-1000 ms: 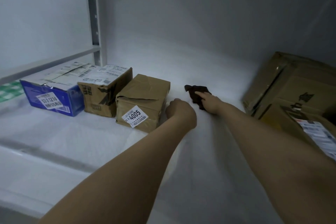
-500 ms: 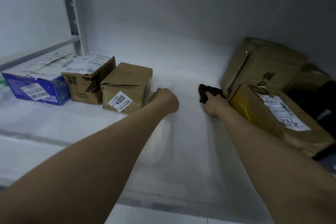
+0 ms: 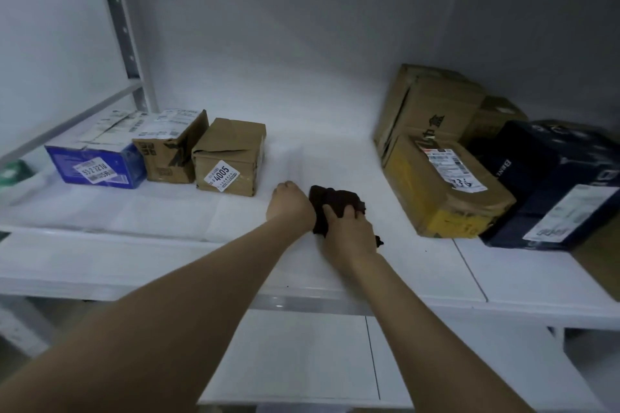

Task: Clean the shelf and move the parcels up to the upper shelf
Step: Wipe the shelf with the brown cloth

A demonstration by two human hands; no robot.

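On white shelf (image 3: 335, 157): right hand (image 3: 349, 236) clutches dark cloth (image 3: 330, 199); left hand (image 3: 290, 203) clenched, empty, fist beside cloth.

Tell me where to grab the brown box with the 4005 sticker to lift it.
Probably by the front and back faces, reaching over from the front. The 4005 box has a dented, creased top, and its left side sits close against the neighbouring brown box.

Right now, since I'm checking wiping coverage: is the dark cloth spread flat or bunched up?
Bunched up. The dark cloth lies crumpled in a lump on the shelf, with the right hand curled over it.
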